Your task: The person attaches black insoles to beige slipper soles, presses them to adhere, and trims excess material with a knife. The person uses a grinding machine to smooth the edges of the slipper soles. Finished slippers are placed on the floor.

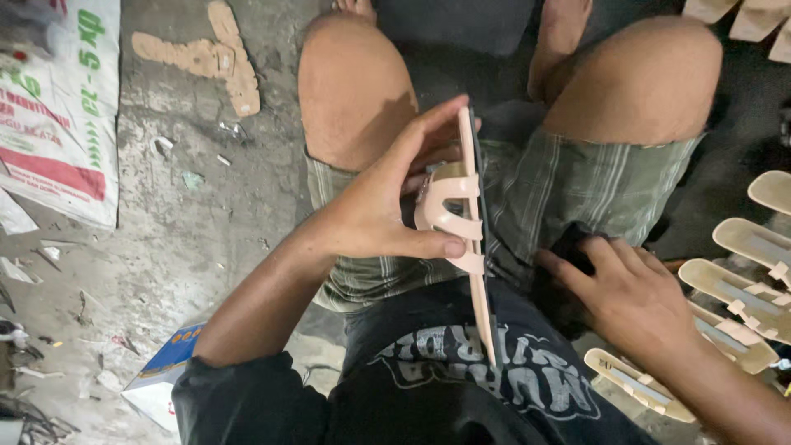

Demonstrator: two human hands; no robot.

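The head view looks straight down at a person sitting with bare knees apart, in striped shorts (577,185) and a dark shirt with pale print.

The left hand (387,202) holds a pale pink sandal (470,231) up on its edge over the lap. We see the sandal from the side, so it looks like a thin long strip. Its curved straps bulge out toward the hand. The left grip is closed on the sandal: the thumb presses on the straps low down, and the fingers reach up along the sole near its top end. The sandal's bottom end sits in front of the shirt. A dark layer runs along its right edge, but it is hard to tell what that is.

The right hand (634,301) rests low by the right thigh, well apart from the sandal. Its fingers are spread and touch something dark (568,280). That dark thing is mostly in shadow, so I cannot tell what it is, or if the grip is closed on it.

At the right edge lie more pale sandals (741,284) in a row, partly cut off by the frame. On the dirty floor (181,214) at the left are tan cut-out scraps (206,53), a printed sack (58,115) and a blue and white box (161,371), partly hidden by the left arm.
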